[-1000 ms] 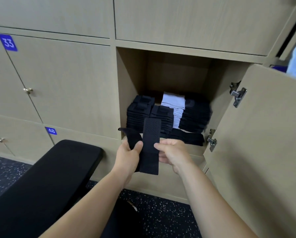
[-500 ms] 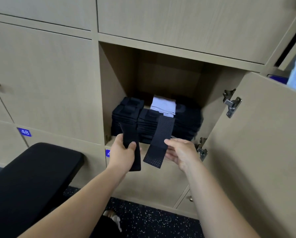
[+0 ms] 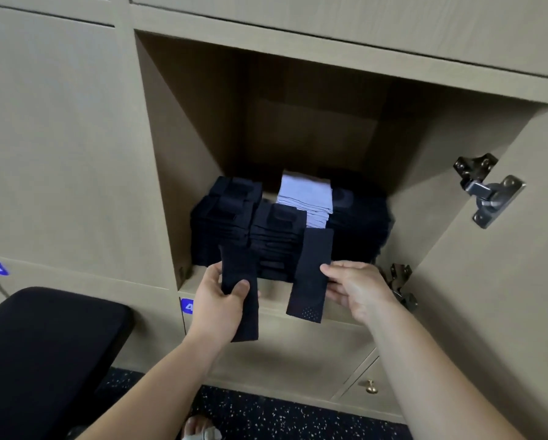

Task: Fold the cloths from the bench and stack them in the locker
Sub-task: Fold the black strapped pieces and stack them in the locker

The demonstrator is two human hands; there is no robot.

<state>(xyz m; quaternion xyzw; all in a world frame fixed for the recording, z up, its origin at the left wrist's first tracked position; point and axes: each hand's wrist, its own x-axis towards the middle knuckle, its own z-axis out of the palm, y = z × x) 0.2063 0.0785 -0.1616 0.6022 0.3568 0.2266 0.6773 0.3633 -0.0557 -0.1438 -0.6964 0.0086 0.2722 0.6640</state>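
Fingers [image 3: 333, 271] of right hand [image 3: 355, 287] pinching right cloth [image 3: 312, 271], left hand [image 3: 217, 300] gripping left cloth [image 3: 236, 262], just short of stacks [image 3: 275, 236] in locker [image 3: 177, 154] beyond fingertips. Best keeping both flat, edges matching, before laying squarely on top.

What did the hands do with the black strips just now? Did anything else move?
A second ago both hands held two dark cloth strips overlapped. Now the left hand grips the plain dark strip and the right hand pinches the perforated dark strip, pulled apart sideways, nearer the open wooden locker. The folded dark stacks, white stack, locker door and black padded bench stayed put.
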